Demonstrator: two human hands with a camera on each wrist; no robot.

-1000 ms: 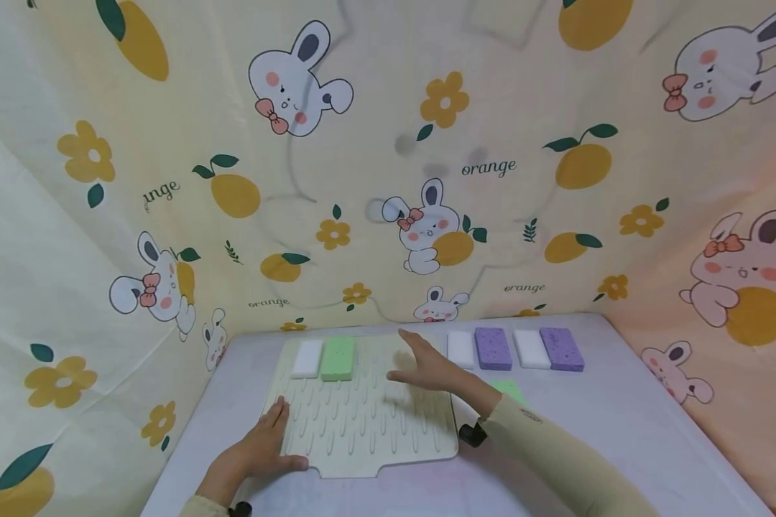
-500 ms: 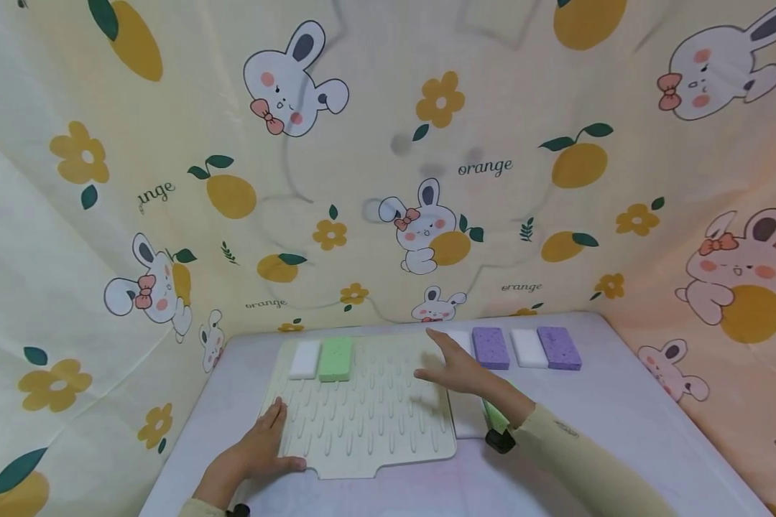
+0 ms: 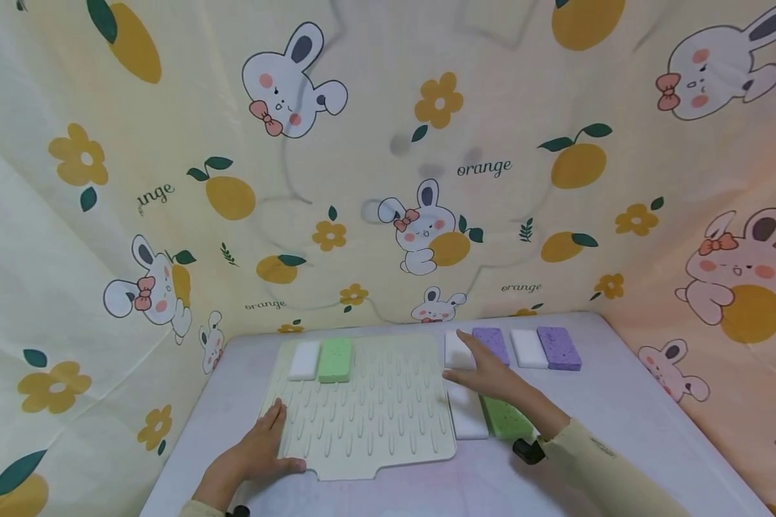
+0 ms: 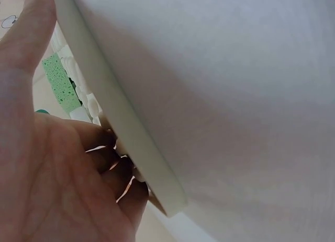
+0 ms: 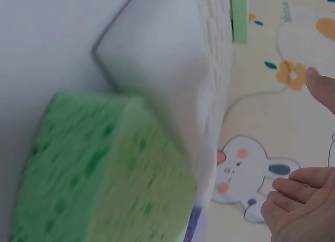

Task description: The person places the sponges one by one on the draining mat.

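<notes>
Head view, drying mat (image 3: 368, 431) w/ white sponge (image 3: 305, 360), green sponge (image 3: 335, 359)

The only readable text was on the printed backdrop cloth (image 3: 388, 143): the word "orange" appeared in dark script beside the fruit prints, clearly at upper centre, smaller lower down, and partly cut off as "nge" at left.

Ridged cream mat (image 3: 368, 416) lay flat mid-table, white sponge (image 3: 468, 421) & green sponge (image 3: 506, 419) touching, just off its right edge
</notes>
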